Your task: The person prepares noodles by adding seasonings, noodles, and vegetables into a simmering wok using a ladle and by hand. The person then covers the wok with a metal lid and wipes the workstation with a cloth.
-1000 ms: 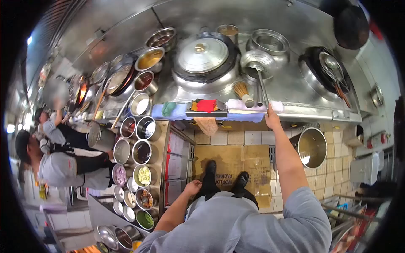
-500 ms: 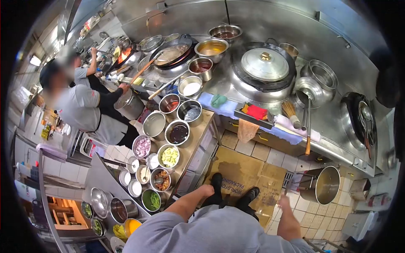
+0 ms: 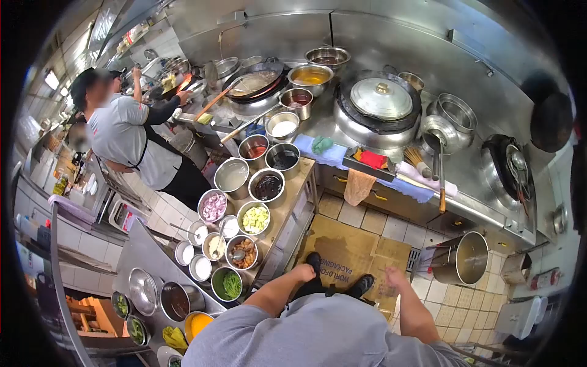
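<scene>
My left hand (image 3: 303, 273) hangs in front of my body above the brown cardboard mat (image 3: 342, 235), beside the edge of the steel prep counter. Its fingers look curled in, and nothing shows in them. Over the mat's right side is my right hand (image 3: 395, 277), also loosely closed, with no visible object in it. Both hands are apart from every pot and tool. Nearest on the left are a pot of cut green vegetables (image 3: 227, 285) and a pot of brown chunks (image 3: 243, 252) with a spoon. A tall steel pot (image 3: 469, 258) stands on the tiles at right.
Ahead on the range are a lidded wok (image 3: 381, 98), a wooden-handled ladle (image 3: 443, 196), a bamboo brush (image 3: 417, 161) and folded cloths (image 3: 319, 151). Pots of chopped onion (image 3: 213, 207) and dark sauce (image 3: 267, 186) crowd the counter. A co-worker (image 3: 131, 131) stands at the left woks.
My right hand has swung inward and up from beside the floor pot to over the mat. My left hand has barely shifted. The co-worker has straightened, and the view has turned slightly.
</scene>
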Demonstrator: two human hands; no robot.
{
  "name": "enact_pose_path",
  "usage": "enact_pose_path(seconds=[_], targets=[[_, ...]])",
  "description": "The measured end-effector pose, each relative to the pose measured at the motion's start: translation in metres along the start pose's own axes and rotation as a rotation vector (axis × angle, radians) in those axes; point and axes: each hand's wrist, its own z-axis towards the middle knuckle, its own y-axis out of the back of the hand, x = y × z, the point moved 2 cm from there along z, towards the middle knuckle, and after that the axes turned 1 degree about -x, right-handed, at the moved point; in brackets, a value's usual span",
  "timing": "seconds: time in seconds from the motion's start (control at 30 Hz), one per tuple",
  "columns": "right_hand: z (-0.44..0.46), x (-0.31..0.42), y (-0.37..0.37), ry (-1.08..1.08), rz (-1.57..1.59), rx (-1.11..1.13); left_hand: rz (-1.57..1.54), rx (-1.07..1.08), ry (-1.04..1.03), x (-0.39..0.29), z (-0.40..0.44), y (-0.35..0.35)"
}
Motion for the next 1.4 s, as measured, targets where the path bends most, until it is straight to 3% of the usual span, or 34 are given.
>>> enact_pose_path(seconds=[0.07,0.13,0.2,0.3,0.37,0.43,0.47,0.53,0.57,0.63,0.67,0.7,0.77,0.83,1.03,1.3,1.37,1.4], targets=[[-0.006,0.034,0.023,0.085,0.051,-0.117,0.042,0.000,-0.015,0.003,-0.009,-0.026],[-0.018,0.042,0.034,0.125,0.160,-0.187,0.145,0.183,-0.015,0.007,-0.016,-0.051],[-0.039,0.042,0.039,0.086,0.428,-0.321,0.088,0.145,0.001,0.002,-0.029,-0.048],[-0.066,-0.002,0.019,-0.041,0.498,-0.279,0.048,0.105,-0.011,0.010,-0.038,-0.054],[-0.082,-0.052,-0.002,-0.041,0.413,-0.158,-0.004,0.031,-0.018,0.006,-0.049,-0.029],[-0.115,-0.078,-0.026,-0.308,0.191,-0.110,0.013,0.000,-0.045,0.014,-0.044,-0.021],[-0.122,-0.102,-0.033,0.239,-0.523,0.118,0.027,-0.016,-0.026,0.021,-0.042,-0.021],[-0.136,-0.123,-0.056,-0.117,-0.063,0.101,0.048,-0.028,-0.002,0.028,-0.045,-0.019],[-0.140,-0.127,-0.062,-0.115,-0.060,0.103,0.066,-0.035,-0.014,0.027,-0.047,-0.015],[-0.149,-0.142,-0.068,-0.444,0.206,0.032,0.084,-0.041,-0.027,0.032,-0.045,-0.017],[-0.171,-0.100,-0.068,-0.378,0.054,-0.030,0.091,-0.053,-0.012,0.039,-0.039,-0.026],[-0.156,-0.122,-0.065,-0.387,0.060,-0.030,0.097,-0.059,0.001,0.040,-0.040,-0.031],[-0.125,-0.152,-0.059,0.022,-0.156,0.042,0.117,-0.006,0.011,0.034,-0.047,-0.033],[-0.121,-0.139,-0.054,-0.362,0.245,-0.128,0.145,0.040,0.011,0.030,-0.045,-0.035],[-0.106,-0.073,-0.025,-0.159,0.080,-0.197,0.032,-0.006,-0.038,0.024,-0.024,-0.050],[-0.095,-0.058,-0.027,-0.159,0.088,-0.146,-0.236,0.092,0.116,0.033,-0.029,-0.054],[-0.101,-0.066,-0.037,-0.204,0.088,-0.142,-0.132,-0.157,0.059,0.040,-0.031,-0.059],[-0.104,-0.069,-0.040,-0.244,0.086,-0.140,-0.132,-0.154,0.061,0.040,-0.033,-0.062]])
